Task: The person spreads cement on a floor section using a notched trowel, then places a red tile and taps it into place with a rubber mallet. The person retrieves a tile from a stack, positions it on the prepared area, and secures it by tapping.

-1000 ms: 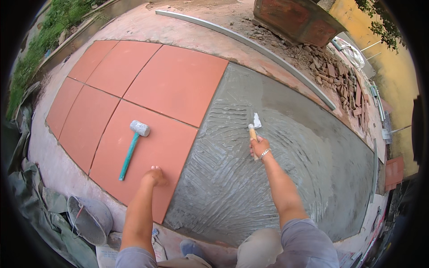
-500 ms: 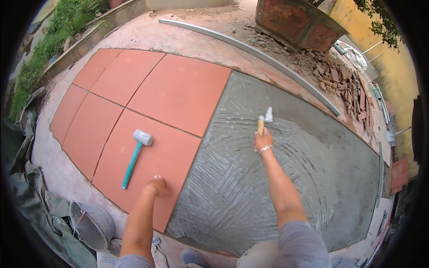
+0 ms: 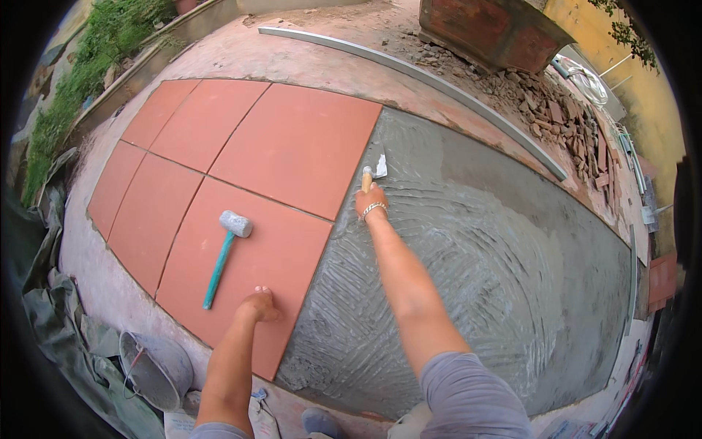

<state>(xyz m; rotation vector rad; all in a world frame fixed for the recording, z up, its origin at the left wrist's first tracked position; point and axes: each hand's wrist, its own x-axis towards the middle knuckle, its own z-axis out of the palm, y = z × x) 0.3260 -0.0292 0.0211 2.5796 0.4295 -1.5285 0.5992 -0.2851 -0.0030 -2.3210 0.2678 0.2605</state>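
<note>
My right hand [image 3: 371, 201], a chain bracelet at its wrist, is closed round the wooden handle of a trowel [image 3: 379, 167]. The metal blade is over grey mortar [image 3: 453, 256] combed into curved ridges, close to the edge of the laid tiles. My left hand [image 3: 261, 304] leans on the nearest red-brown tile [image 3: 292, 234], holding nothing; its fingers are partly hidden but seem spread on the surface. On that same tile, left of the hand, lies a mallet [image 3: 225, 252] with a pale grey head and a teal handle.
Several more tiles [image 3: 190, 117] lie farther left. A long metal straightedge [image 3: 417, 71] rests along the far side. Behind it are a large planter [image 3: 486, 33] and a heap of broken tile [image 3: 563, 121]. Near left are a bucket [image 3: 164, 373] and a dark green tarp [image 3: 55, 314].
My right hand has carried the trowel leftward and slightly farther away, toward the tile edge. My left hand stays on the tile; the mallet has not moved.
</note>
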